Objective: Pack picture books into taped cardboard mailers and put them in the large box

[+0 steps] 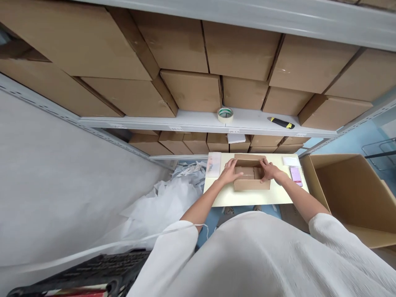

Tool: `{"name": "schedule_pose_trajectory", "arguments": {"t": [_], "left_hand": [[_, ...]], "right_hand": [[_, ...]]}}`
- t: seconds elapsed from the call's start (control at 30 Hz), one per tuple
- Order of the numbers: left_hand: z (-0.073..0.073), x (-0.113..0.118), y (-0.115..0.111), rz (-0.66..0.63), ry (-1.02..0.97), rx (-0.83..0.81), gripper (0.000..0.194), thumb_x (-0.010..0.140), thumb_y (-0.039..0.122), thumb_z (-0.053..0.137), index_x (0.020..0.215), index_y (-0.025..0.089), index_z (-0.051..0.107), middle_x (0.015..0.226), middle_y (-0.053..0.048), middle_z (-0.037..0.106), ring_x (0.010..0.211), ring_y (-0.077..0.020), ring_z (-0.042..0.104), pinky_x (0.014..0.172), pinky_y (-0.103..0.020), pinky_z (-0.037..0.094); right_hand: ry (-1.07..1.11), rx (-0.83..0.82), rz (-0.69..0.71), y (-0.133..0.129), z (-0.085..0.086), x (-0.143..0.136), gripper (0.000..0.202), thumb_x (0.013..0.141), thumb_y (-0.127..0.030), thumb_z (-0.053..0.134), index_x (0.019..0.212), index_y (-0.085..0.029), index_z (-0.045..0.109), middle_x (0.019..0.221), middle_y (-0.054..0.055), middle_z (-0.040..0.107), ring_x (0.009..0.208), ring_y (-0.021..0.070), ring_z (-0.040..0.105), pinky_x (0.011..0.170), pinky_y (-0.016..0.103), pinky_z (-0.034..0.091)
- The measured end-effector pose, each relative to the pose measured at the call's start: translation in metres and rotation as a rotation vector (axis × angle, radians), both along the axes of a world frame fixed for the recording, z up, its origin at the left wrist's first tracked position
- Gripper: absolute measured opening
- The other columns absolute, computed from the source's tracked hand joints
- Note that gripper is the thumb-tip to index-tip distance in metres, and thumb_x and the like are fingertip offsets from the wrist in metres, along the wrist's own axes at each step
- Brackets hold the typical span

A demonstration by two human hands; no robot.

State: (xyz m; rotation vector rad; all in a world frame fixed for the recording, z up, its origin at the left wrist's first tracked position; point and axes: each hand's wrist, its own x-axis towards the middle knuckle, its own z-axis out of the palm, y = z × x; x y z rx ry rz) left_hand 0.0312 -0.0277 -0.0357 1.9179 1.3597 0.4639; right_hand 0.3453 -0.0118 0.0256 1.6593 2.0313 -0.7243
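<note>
Fingers (pixel 230 163) half-spread, the left hand (pixel 227 174) and right hand (pixel 271 171) hold opposite ends of an open box (pixel 252 185), its length running between them.

Brown cardboard boxes (pixel 243 49) sit packed in two layers on a grey metal shelf (pixel 198 123). Along its front edge a roll of tape (pixel 225 115) lies left of a black and yellow utility knife (pixel 281 123). On the level below, a white pad (pixel 236 138) rests against smaller boxes (pixel 173 142). The pale yellow desk (pixel 250 200) carries a phone (pixel 296 175) with a lit pinkish screen near its right edge. A large open carton (pixel 355 194) stands right of the desk; crumpled white sheeting (pixel 163 202) is heaped to the left, above a black crate (pixel 89 268).
</note>
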Motion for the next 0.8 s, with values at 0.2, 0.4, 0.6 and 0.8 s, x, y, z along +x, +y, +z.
{"name": "schedule_pose_trajectory", "arguments": {"t": [0.2,0.4,0.6,0.8], "left_hand": [[-0.030,-0.056,0.022,0.485,-0.118,-0.091,0.051,0.104,0.027,0.054,0.154,0.024,0.054,0.151,-0.013,0.062,0.121,-0.0224,0.070,0.111,-0.038,0.054],[-0.062,-0.111,0.041,0.734,0.117,-0.264,0.042,0.100,0.026,0.063,0.141,0.014,0.060,0.142,-0.019,0.069,0.134,-0.0301,0.065,0.113,-0.041,0.050],[-0.081,-0.116,0.047,0.754,0.251,-0.382,0.053,0.097,0.039,0.071,0.142,0.016,0.056,0.145,-0.022,0.064,0.133,-0.0379,0.064,0.105,-0.046,0.053],[-0.090,-0.103,0.044,0.714,0.323,-0.334,0.054,0.094,0.029,0.072,0.142,0.020,0.051,0.146,-0.021,0.060,0.136,-0.0382,0.060,0.107,-0.048,0.050]], "right_hand": [[0.017,0.022,-0.001,0.000,-0.007,0.008,0.155,0.061,-0.053,0.098,0.177,-0.036,-0.003,0.184,0.012,-0.012,0.155,0.0493,0.037,0.117,0.055,0.047],[-0.038,0.008,-0.014,-0.005,0.002,0.002,0.156,0.063,-0.053,0.097,0.176,-0.037,-0.009,0.184,0.013,-0.011,0.155,0.0510,0.036,0.117,0.058,0.046],[-0.084,0.012,-0.018,-0.008,0.006,-0.005,0.159,0.064,-0.052,0.099,0.175,-0.037,-0.012,0.185,0.014,-0.009,0.154,0.0505,0.038,0.118,0.057,0.045],[-0.093,0.008,-0.028,-0.010,0.007,-0.007,0.157,0.065,-0.050,0.098,0.175,-0.038,-0.013,0.185,0.012,-0.009,0.155,0.0506,0.038,0.122,0.058,0.042]]}}
